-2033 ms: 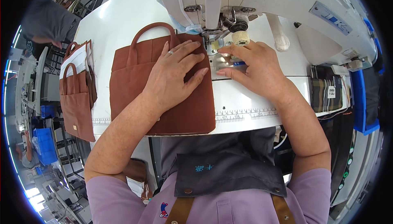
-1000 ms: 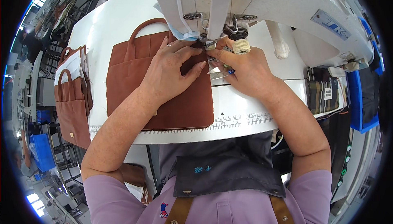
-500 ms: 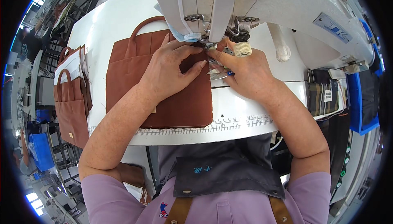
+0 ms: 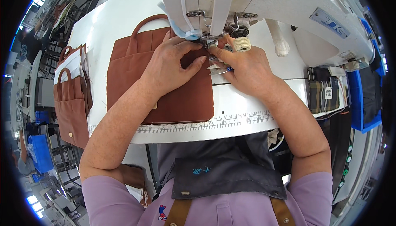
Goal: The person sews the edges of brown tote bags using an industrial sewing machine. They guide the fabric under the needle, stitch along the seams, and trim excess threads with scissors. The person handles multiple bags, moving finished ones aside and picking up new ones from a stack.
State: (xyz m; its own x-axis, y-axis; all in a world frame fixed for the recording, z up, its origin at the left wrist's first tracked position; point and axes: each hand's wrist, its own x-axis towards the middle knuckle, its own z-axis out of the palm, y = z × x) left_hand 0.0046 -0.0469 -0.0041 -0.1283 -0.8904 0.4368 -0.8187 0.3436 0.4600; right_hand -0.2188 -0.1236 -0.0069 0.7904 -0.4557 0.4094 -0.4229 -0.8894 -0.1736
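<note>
Both hands now crowd the needle: the left hand (image 4: 171, 67) presses flat on the brown bag (image 4: 165, 85), the right hand (image 4: 243, 67) pinches small snips (image 4: 216, 69). The bag has slid further under the machine (image 4: 264, 3), lying flat on the worktop (image 4: 243, 102).

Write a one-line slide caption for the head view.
Both hands, left hand and right hand, press a brown bag under a sewing machine needle.

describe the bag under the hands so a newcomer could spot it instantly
Start at the white sewing machine on the white table. Left of its needle, a flat brown bag lies under the left hand. Unlike the brown bags stacked at the table's left edge, it lies alone.
</note>
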